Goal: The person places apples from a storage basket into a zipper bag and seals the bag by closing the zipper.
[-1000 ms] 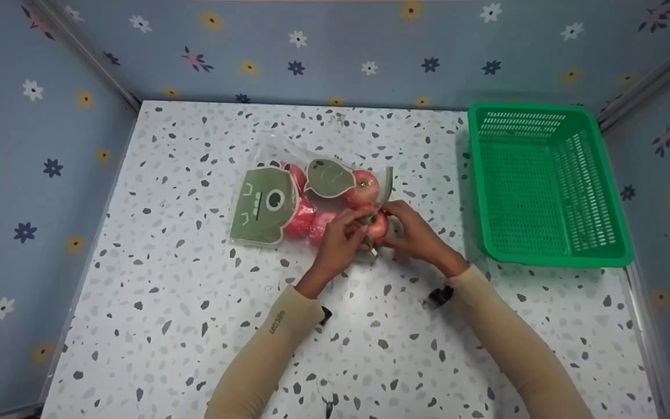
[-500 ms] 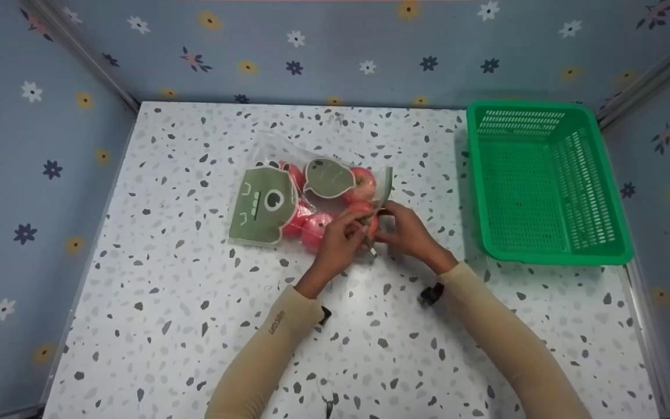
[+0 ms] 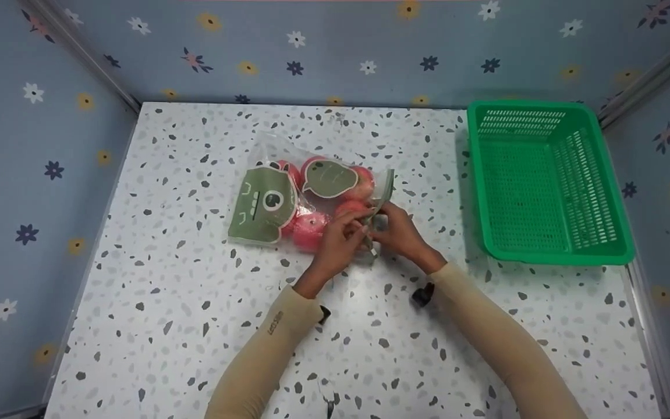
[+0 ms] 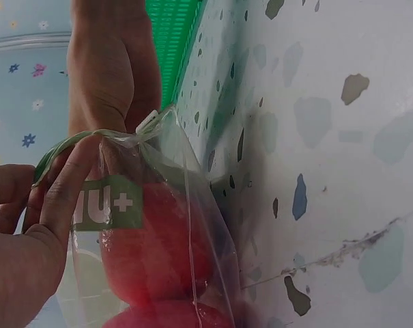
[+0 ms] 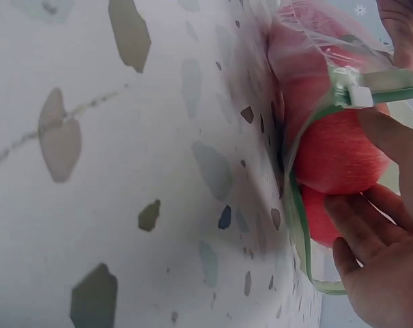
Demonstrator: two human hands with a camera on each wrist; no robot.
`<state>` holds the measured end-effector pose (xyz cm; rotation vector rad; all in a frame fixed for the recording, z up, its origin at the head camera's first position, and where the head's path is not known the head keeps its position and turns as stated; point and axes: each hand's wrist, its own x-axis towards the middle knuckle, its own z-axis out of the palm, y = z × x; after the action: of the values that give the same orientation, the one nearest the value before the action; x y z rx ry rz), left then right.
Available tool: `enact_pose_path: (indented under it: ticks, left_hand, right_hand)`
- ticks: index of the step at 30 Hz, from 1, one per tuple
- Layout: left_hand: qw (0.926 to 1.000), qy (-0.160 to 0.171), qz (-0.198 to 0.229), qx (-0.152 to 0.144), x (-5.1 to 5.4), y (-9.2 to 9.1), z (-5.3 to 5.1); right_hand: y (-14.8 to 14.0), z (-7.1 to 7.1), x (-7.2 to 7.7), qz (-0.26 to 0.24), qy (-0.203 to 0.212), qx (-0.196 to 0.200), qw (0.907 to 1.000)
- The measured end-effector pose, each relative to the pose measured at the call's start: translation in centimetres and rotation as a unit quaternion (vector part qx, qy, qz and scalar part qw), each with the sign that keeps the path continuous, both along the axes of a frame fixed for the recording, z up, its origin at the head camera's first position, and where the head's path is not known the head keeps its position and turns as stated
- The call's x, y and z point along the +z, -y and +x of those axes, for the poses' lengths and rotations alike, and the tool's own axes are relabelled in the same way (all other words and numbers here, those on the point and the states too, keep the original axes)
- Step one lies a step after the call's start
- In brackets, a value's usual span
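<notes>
A clear zip bag (image 3: 265,224) with green cartoon prints lies on the table, its mouth to the right. Several red apples (image 3: 310,233) show through the plastic. My left hand (image 3: 337,244) pinches the bag's mouth edge between thumb and fingers. My right hand (image 3: 401,233) reaches into the mouth; in the right wrist view its thumb and fingers hold a red apple (image 5: 339,154) just inside the opening. The white zip slider (image 5: 360,96) sits at the corner of the green zip strip. From the head view, the held apple is mostly hidden by the hands and bag edge.
A green plastic basket (image 3: 556,258) with perforated sides stands at the table's right back. The speckled white table (image 3: 183,320) is bounded by flowered blue walls (image 3: 346,35) at the back and both sides. Black wrist devices (image 3: 422,295) hang at the sleeves.
My right hand has moved left into the bag's mouth, taking the apple in with it. The apples inside have shifted left. My left hand has kept its hold on the edge.
</notes>
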<state>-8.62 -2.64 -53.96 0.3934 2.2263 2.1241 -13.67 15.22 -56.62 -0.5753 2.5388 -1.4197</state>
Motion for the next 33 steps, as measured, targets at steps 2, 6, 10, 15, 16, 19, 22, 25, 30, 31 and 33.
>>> enact_pose_path:
  ticks: [2, 6, 10, 15, 16, 19, 22, 25, 30, 31, 33]
  left_hand:
    - [1.0000, 0.004, 0.001, 0.000, 0.1, 0.0, -0.1]
    - [0.9998, 0.014, 0.012, -0.004, 0.3, 0.1, -0.2]
    - [0.9995, 0.025, 0.016, -0.007, 0.4, 0.1, -0.2]
    - [0.9997, 0.020, 0.011, -0.006, 0.4, 0.1, -0.1]
    - [0.9998, 0.018, 0.009, -0.005, 0.4, 0.0, -0.1]
    - [0.9998, 0.017, 0.009, -0.002, 0.4, 0.0, 0.0]
    - [0.9998, 0.020, 0.009, -0.003, 0.3, 0.1, 0.0]
    - [0.9997, 0.023, 0.011, -0.004, 0.3, 0.1, 0.1]
    - [0.9994, 0.030, 0.015, -0.004, 0.4, 0.2, 0.1]
    - [0.9994, 0.030, 0.013, -0.004, 0.4, 0.3, 0.2]
    - [0.9995, 0.030, 0.007, -0.003, 0.4, 0.3, 0.2]
  right_hand:
    - [0.1, 0.0, 0.0, -0.004, 0.000, -0.003, 1.0000]
    - [0.4, -0.1, -0.1, -0.009, -0.003, -0.002, 1.0000]
    - [0.6, -0.2, -0.1, -0.007, 0.000, 0.002, 1.0000]
    - [0.9, -0.4, 0.0, -0.016, 0.023, 0.009, 0.9996]
    - [0.9, -0.4, 0.0, -0.018, 0.029, 0.013, 0.9994]
    - [0.8, -0.4, 0.1, -0.014, 0.039, 0.028, 0.9988]
    - [0.5, -0.2, 0.1, -0.006, 0.038, 0.045, 0.9983]
    - [0.2, 0.1, 0.2, -0.001, 0.029, 0.051, 0.9983]
    - [-0.7, 0.6, 0.1, 0.007, 0.020, 0.038, 0.9990]
    - [-0.9, 0.6, 0.1, 0.006, 0.018, 0.037, 0.9991]
    - [-1.3, 0.7, 0.1, 0.003, 0.008, 0.037, 0.9993]
